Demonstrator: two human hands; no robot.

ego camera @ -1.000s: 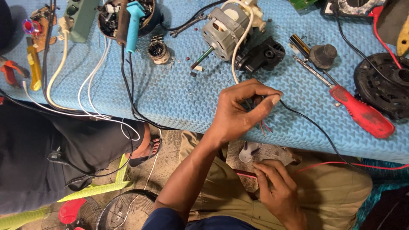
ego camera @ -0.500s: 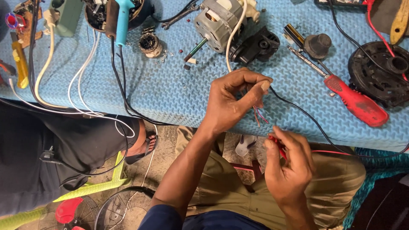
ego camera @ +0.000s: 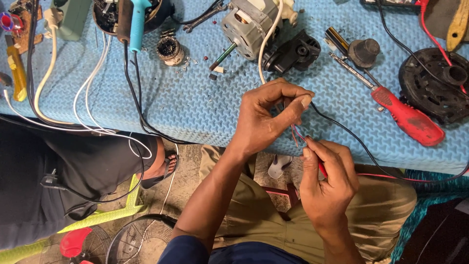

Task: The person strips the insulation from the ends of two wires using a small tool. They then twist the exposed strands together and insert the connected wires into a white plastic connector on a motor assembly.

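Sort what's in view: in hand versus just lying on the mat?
In hand:
left hand pinching thin red wires
right hand holding red probe

Lying about:
red screwdriver
grey motor
black fan part
yellow screwdriver
blue mat

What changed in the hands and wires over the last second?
The right hand rose from the lap to just below the left hand, bringing a red probe up to the thin wire ends that the left hand pinches. The left hand kept its pinch at the edge of the blue mat; the red screwdriver and motor stayed put.
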